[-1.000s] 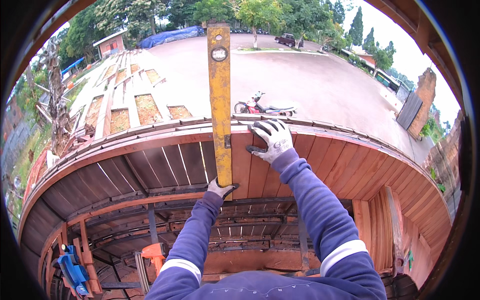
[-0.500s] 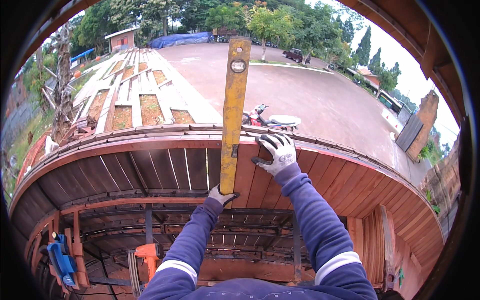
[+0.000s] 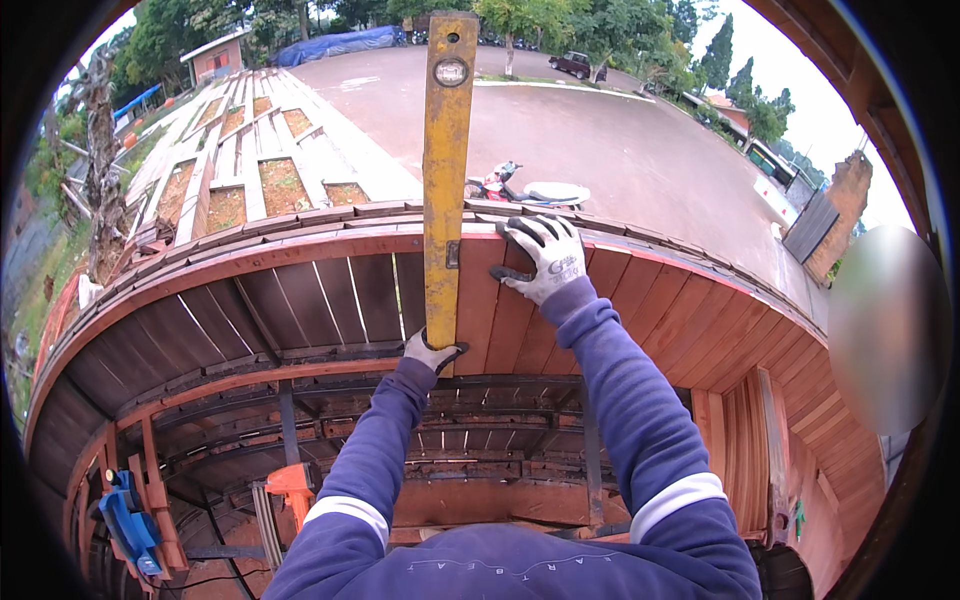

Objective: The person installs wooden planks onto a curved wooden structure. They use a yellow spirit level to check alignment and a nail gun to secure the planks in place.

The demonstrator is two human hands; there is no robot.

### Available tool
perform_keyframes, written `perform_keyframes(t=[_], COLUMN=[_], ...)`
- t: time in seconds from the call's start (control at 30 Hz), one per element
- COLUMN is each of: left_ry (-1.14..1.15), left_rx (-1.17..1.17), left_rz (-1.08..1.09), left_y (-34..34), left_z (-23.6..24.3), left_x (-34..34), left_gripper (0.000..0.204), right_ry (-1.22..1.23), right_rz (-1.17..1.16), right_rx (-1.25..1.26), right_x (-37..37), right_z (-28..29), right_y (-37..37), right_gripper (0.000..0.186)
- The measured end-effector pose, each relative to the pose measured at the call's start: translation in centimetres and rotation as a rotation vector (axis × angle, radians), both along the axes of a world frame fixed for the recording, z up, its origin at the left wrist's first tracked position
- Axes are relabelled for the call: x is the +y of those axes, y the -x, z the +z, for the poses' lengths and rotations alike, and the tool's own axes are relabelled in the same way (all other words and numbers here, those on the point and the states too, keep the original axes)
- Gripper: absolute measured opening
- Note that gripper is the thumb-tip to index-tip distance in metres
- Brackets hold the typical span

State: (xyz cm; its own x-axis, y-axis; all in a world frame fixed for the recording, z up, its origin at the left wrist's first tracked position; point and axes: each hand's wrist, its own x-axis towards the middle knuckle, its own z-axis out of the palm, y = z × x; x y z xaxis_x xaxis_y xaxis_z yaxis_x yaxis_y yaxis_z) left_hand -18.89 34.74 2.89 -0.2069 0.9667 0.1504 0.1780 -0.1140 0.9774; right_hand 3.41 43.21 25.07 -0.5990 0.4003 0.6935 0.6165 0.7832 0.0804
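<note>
Gloved hands hold a level against a plank wall

A long yellow level (image 3: 445,170), flat and metal-edged, stands upright against the reddish, ribbed plank wall (image 3: 650,310). At the level's lower end, the left hand (image 3: 430,352) in a grey knit glove has its fingers clamped around it. Just beside the level, the right hand (image 3: 545,258) lies flat on the wall's top edge, fingers spread apart. Beyond the wall a motorbike (image 3: 530,190) stands on smooth pavement
</note>
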Motion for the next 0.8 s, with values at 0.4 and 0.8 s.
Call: perform_keyframes(t=[0.4,0.8], left_ry=[-0.027,-0.008], left_rx=[-0.001,0.011], left_rz=[0.031,0.014], left_y=[0.1,0.0], left_z=[-1.0,-0.5], left_x=[0.4,0.3], left_gripper=[0.047,0.038], right_ry=[0.057,0.085], right_rz=[-0.1,-0.075], right_rx=[-0.096,-0.087], right_x=[-0.4,0.0], right_z=[0.3,0.2], right_y=[0.2,0.0], right_gripper=[0.071,0.072])
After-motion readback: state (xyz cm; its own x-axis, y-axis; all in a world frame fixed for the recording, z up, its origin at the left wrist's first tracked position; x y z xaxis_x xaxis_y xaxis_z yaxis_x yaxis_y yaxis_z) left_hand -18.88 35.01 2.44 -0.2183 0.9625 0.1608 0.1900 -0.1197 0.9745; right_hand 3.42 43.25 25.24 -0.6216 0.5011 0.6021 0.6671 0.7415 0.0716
